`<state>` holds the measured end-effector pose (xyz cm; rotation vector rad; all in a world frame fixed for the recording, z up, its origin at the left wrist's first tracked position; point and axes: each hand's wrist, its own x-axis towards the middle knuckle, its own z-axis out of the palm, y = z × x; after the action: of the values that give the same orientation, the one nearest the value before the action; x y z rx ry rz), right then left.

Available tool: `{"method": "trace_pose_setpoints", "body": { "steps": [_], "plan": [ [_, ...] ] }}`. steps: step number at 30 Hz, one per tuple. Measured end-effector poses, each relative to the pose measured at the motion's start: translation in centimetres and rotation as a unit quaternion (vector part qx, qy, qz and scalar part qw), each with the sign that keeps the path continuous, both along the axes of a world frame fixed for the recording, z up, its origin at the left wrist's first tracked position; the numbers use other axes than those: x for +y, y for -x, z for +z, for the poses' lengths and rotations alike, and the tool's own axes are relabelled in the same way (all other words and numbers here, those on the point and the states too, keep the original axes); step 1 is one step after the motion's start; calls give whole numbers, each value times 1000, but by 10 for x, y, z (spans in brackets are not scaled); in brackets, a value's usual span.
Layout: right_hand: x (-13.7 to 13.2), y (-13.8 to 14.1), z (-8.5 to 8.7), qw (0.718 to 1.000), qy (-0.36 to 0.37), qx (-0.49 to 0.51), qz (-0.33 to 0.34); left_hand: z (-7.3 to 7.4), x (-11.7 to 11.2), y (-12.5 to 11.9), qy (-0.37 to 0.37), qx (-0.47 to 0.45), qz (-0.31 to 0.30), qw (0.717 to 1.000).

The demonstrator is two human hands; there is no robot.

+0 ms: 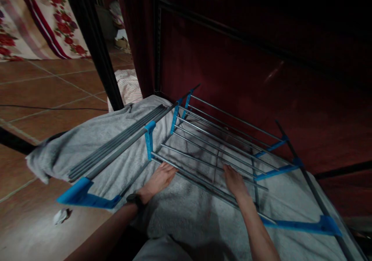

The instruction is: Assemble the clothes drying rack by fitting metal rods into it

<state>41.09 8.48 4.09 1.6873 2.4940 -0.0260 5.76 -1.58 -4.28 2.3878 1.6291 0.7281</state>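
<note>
A rack of grey metal rods [200,137] with blue plastic brackets [148,139] lies on a grey blanket in front of me. My left hand [161,177], a dark watch [135,201] on its wrist, has its fingers curled over the front rod [197,180] close to a left-side bracket. Farther right, my right hand [235,180] closes around the rod behind that one [192,157]; its fingertips are partly hidden. At the rack's right end, the front rod meets a long blue bracket [302,225].
Several loose grey rods [116,142] lie bunched on the blanket [95,129] at left. Black frame posts [95,47] and a dark red curtain [232,71] border the bed. Crumpled white paper [61,216] and a cable [55,108] lie on the tiled floor.
</note>
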Motion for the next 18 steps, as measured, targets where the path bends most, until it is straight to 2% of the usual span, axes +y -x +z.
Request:
{"method": "trace_pose_setpoints", "body": {
  "steps": [3,6,11,18],
  "plan": [
    [-12,-9,5,990,-130,63,2,-1,2,1,-3,-1,-4,1000],
    [-31,-13,12,973,-188,129,-21,-7,4,3,-23,-7,-5,1000],
    [-64,-15,20,949,-222,208,-82,-22,13,10,-55,-15,-8,998],
    [-90,-13,28,938,-253,210,-108,-31,22,14,-77,11,-14,997]
  ]
}}
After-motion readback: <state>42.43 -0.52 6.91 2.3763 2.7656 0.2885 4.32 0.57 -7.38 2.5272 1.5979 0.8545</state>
